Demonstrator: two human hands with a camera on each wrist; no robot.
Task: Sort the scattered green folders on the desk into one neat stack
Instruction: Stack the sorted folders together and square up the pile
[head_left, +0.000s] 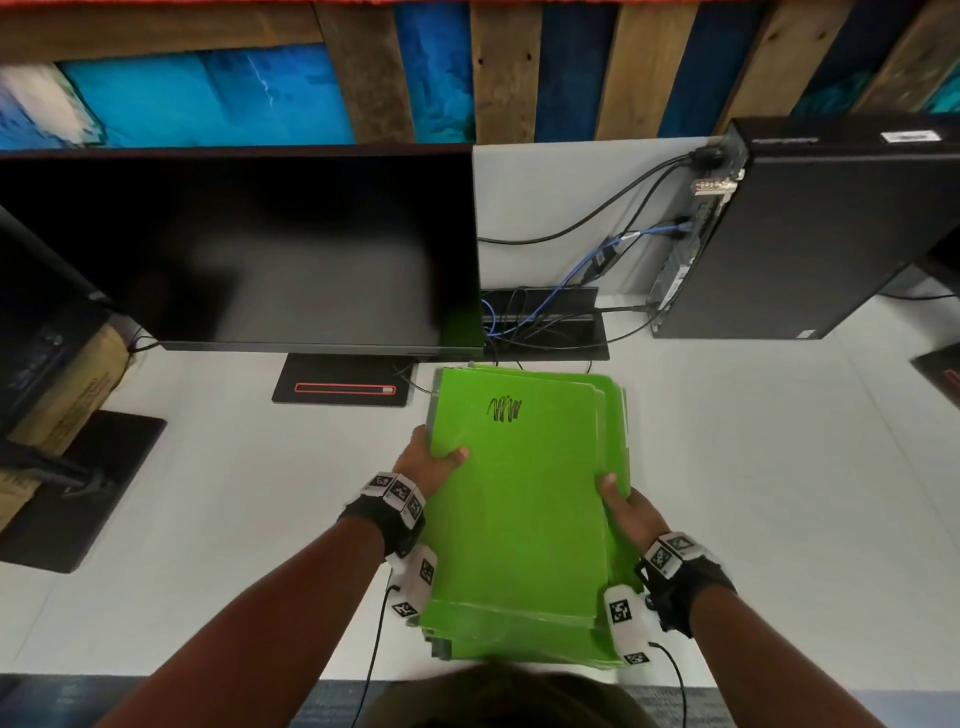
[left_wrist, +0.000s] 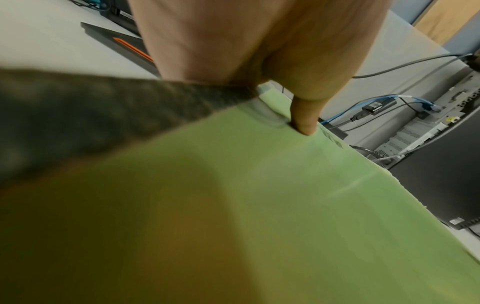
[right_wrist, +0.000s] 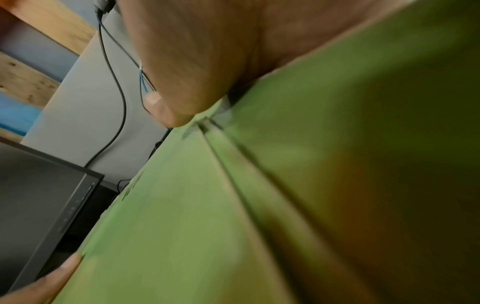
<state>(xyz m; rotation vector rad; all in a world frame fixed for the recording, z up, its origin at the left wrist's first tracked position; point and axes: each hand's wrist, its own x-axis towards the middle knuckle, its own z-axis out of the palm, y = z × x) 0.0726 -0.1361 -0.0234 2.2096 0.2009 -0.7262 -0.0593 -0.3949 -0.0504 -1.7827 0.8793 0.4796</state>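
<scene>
A stack of green folders (head_left: 524, 499) is held between both hands over the white desk (head_left: 260, 493), its top folder marked with a black scribble. My left hand (head_left: 434, 460) grips the stack's left edge, thumb on top and fingers hidden beneath. On the right edge, my right hand (head_left: 621, 499) grips the same way. The left wrist view shows my thumb (left_wrist: 303, 119) pressing on the top green folder (left_wrist: 259, 205). In the right wrist view the thumb (right_wrist: 168, 111) lies on the stack (right_wrist: 207, 205), whose layered edges sit slightly offset.
A dark monitor (head_left: 249, 249) stands behind on the left, its base (head_left: 343, 387) close to the stack's far corner. A black computer tower (head_left: 810, 234) with cables (head_left: 597, 260) stands at the back right. A second monitor base (head_left: 78, 488) and a cardboard box are at far left.
</scene>
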